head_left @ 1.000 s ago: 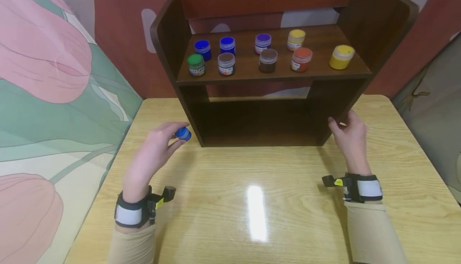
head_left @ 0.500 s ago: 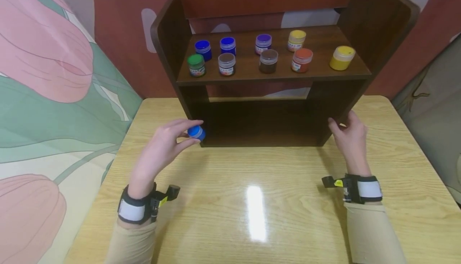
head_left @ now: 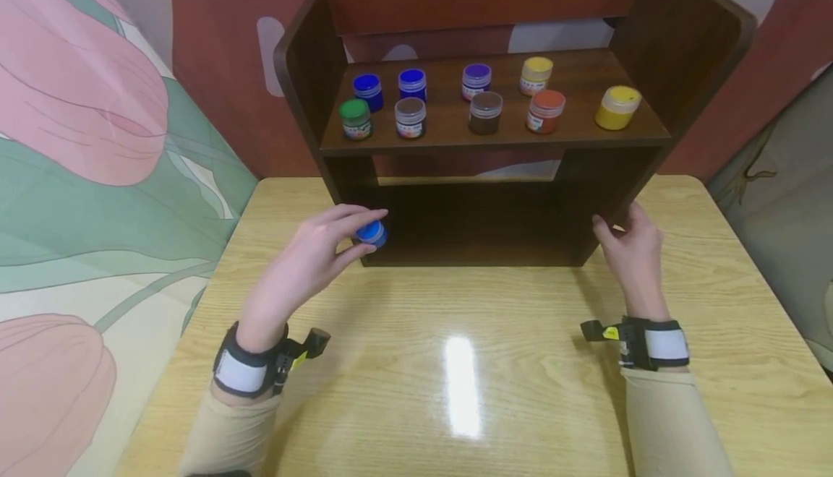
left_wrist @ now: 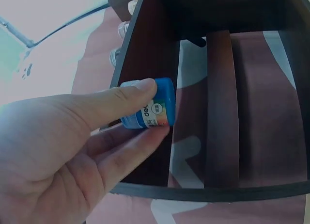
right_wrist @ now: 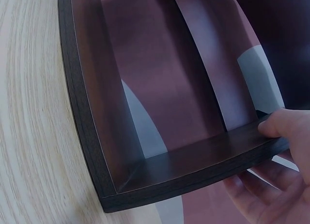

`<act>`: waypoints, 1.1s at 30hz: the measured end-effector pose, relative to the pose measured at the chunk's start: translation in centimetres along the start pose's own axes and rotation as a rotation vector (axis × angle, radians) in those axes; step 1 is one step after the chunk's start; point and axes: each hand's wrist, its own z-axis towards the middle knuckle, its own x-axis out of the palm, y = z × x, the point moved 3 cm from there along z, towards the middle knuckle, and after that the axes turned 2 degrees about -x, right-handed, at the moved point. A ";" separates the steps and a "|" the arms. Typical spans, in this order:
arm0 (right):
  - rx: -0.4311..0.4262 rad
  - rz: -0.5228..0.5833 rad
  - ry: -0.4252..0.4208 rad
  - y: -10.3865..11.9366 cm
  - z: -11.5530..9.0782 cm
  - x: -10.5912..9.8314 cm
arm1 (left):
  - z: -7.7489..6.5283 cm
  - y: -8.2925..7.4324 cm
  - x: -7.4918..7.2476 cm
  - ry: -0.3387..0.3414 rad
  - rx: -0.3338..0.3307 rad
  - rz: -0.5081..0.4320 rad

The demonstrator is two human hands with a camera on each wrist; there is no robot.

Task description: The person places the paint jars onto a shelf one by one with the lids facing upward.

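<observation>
My left hand [head_left: 311, 259] pinches a small blue paint jar [head_left: 373, 234] between thumb and fingers, at the left opening of the lower compartment. In the left wrist view, the jar [left_wrist: 154, 107] shows a printed label and lies tilted on its side in the grip. My right hand [head_left: 630, 249] grips the right side panel of the dark brown wooden shelf [head_left: 494, 146]. Seen from the right wrist, the thumb [right_wrist: 273, 124] lies on the panel's inner face and the fingers are behind its outer side.
On the upper board stand several paint jars, among them a green one [head_left: 356, 119], a red one [head_left: 545, 111] and a yellow one [head_left: 617, 108]. The shelf stands on a light wooden table [head_left: 520, 361] against a patterned wall [head_left: 221, 65].
My left hand has moved right and slightly away from me, carrying the blue paint jar from outside the left panel to the lower compartment's opening. The right hand stays on the panel.
</observation>
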 end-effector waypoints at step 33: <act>-0.017 0.006 -0.007 -0.1 0.1 0.0 | 3.8 -5.4 -2.9 -0.112 0.187 -0.026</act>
